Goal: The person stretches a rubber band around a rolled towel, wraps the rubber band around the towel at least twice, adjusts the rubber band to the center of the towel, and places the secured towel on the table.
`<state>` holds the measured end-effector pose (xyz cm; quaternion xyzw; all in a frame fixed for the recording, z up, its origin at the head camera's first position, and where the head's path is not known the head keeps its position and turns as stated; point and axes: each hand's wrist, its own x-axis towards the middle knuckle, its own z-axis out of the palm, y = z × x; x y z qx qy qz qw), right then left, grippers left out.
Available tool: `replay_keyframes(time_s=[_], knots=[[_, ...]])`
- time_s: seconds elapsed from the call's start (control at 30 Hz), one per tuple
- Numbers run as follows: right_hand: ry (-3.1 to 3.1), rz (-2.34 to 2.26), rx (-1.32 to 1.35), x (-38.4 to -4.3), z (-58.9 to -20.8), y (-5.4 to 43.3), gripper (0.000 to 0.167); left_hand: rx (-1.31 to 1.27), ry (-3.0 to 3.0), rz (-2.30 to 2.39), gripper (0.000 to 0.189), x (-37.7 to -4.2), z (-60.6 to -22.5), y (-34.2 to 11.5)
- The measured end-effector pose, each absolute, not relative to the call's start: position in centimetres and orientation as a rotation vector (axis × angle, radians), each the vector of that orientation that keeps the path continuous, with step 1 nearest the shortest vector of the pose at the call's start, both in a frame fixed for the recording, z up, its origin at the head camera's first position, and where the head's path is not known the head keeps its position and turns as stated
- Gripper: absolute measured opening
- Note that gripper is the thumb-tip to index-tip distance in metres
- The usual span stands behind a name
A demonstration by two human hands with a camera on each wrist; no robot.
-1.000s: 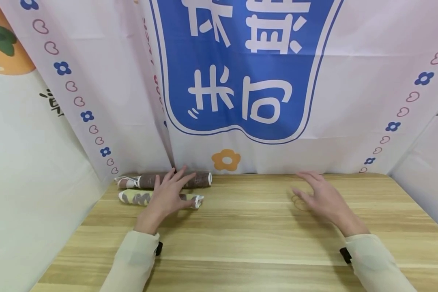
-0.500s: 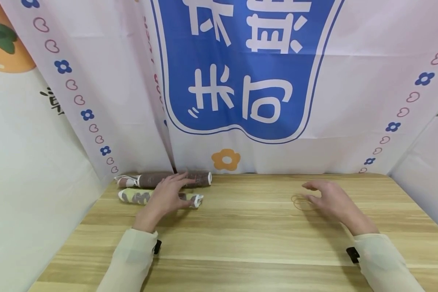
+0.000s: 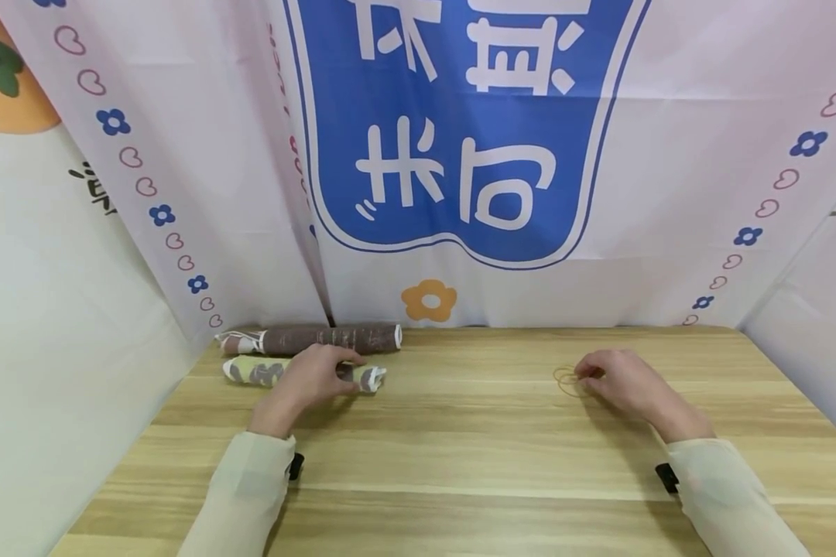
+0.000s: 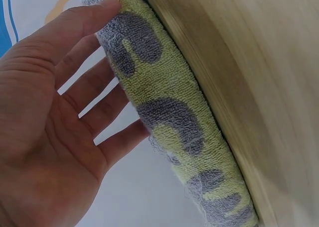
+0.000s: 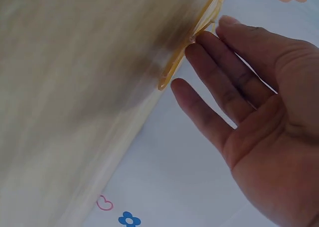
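Note:
A rolled towel (image 3: 261,372), yellow-green with grey patterns, lies near the back left of the table. My left hand (image 3: 311,377) grips it from above near its right part; in the left wrist view the thumb rests on the terry cloth (image 4: 172,122) and the fingers reach behind it. Thin yellow rubber bands (image 3: 566,379) lie on the right side of the table. My right hand (image 3: 620,381) pinches at their edge, thumb and fingertips drawn together. In the right wrist view the looped bands (image 5: 174,62) touch the fingertips, and the exact contact is partly hidden.
Behind the towel lies a dark brown roll (image 3: 330,339) with white ends, tied at its left end. A printed cloth (image 3: 529,294) hangs along the back edge of the wooden table (image 3: 446,456).
My left fingers have come down from a spread pose and curled round the rolled towel. The right fingers have lowered and drawn together at the rubber bands.

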<state>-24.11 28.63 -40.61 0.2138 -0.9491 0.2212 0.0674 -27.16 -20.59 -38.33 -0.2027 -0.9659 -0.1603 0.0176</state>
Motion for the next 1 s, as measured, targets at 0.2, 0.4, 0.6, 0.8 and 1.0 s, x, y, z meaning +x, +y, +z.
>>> replay_keyframes(time_s=[0.2, 0.4, 0.6, 0.8, 1.0], knots=[[-2.879, 0.61, 0.641, -24.11, -40.65, 28.59, 0.008, -0.626, -3.016, -0.513, 0.037, -27.4, -38.27, -20.56], [-2.912, 0.571, 0.616, -23.97, -40.54, 28.8, 0.008, -0.651, -3.002, -0.537, 0.038, -27.54, -38.55, -20.66], [-2.946, 0.548, 0.599, -23.9, -40.42, 28.81, 0.007, -0.636, -3.013, -0.548, 0.038, -27.61, -38.45, -20.62], [-2.96, 0.507, 0.606, -23.91, -40.53, 28.67, 0.011, -0.612, -3.032, -0.559, 0.034, -27.51, -38.44, -20.41], [-2.947, 0.544, 0.558, -23.92, -40.53, 28.49, 0.01, -0.599, -3.017, -0.572, 0.031, -27.48, -38.58, -20.45]])
